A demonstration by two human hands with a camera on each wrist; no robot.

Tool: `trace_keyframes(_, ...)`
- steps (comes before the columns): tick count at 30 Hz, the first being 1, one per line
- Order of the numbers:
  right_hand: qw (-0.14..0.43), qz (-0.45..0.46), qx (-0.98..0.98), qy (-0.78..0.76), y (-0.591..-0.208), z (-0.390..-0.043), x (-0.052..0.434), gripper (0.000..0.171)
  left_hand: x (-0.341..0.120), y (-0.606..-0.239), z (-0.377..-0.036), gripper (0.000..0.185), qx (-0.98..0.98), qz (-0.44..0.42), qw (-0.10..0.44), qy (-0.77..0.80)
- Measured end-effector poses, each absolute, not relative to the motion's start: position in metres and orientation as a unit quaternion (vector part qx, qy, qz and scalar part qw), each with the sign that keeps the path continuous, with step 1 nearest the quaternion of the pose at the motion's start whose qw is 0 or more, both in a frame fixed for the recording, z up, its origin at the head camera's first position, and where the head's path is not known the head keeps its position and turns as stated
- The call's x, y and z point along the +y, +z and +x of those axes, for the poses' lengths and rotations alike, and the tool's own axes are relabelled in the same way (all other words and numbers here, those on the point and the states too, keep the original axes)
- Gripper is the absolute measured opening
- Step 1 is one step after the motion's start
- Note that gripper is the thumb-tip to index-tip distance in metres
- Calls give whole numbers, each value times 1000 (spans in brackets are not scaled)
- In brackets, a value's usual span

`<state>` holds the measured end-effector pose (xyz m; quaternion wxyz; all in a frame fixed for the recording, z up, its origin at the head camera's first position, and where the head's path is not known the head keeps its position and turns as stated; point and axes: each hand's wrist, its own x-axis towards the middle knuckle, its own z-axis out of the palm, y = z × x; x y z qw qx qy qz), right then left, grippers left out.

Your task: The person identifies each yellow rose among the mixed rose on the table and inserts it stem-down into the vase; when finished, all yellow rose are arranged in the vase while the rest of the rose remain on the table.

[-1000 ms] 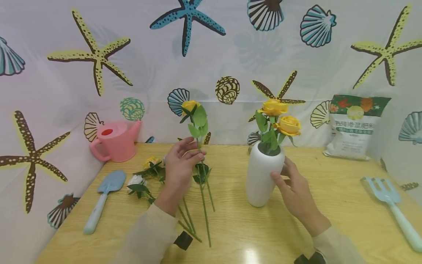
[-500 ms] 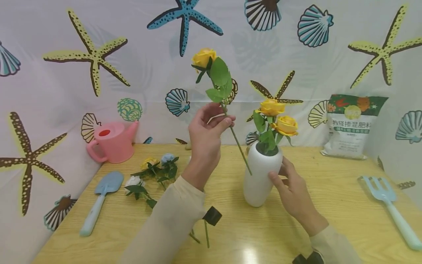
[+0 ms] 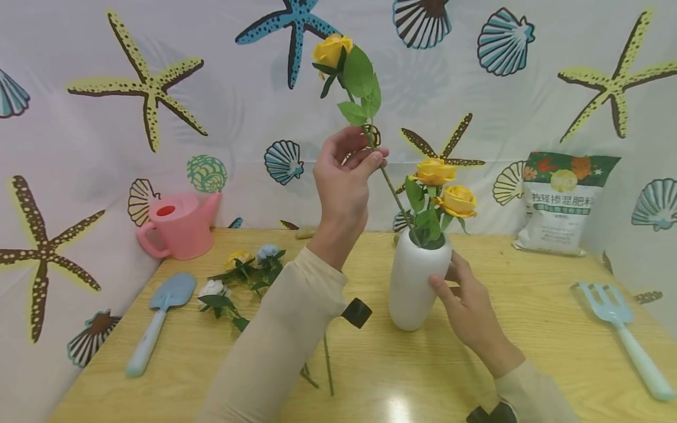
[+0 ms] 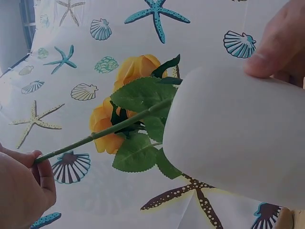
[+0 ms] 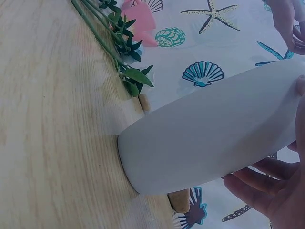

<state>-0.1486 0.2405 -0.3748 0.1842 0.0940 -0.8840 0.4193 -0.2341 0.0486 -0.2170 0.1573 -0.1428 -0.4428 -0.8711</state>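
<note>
My left hand [image 3: 346, 179] pinches the green stem of a yellow rose [image 3: 333, 51] between thumb and fingers, high above the table. The stem slants down to the right, its lower end at the mouth of a white vase [image 3: 418, 288]; the left wrist view [image 4: 105, 132] shows the stem reaching the rim. Two other yellow roses [image 3: 458, 201] stand in the vase. On the vase's right side, my right hand [image 3: 476, 314] grips it with thumb in front and fingers behind. The vase stands on the table, tilted slightly.
Several loose flowers, among them a white rose [image 3: 214, 291] and a blue one [image 3: 268, 252], lie left of centre. A blue trowel [image 3: 171, 294] and pink watering can [image 3: 182, 226] are further left. A fertilizer bag [image 3: 563, 205] and blue hand fork [image 3: 616, 311] stand and lie at right.
My left hand has lifted the yellow rose off the table and carried it up and right, bringing its stem end to the vase mouth. My right hand keeps its hold on the vase.
</note>
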Motion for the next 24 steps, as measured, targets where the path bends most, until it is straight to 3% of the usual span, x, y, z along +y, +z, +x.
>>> trace_keyframes(11,196,99,-881,419,-376,-149,242,55,51,-226,-242,45,-431,-141,163,-876)
trace_keyframes(24,194,103,-881,419,-376,-150,241,55,57,-262,-237,47,-474,-129,149,-858)
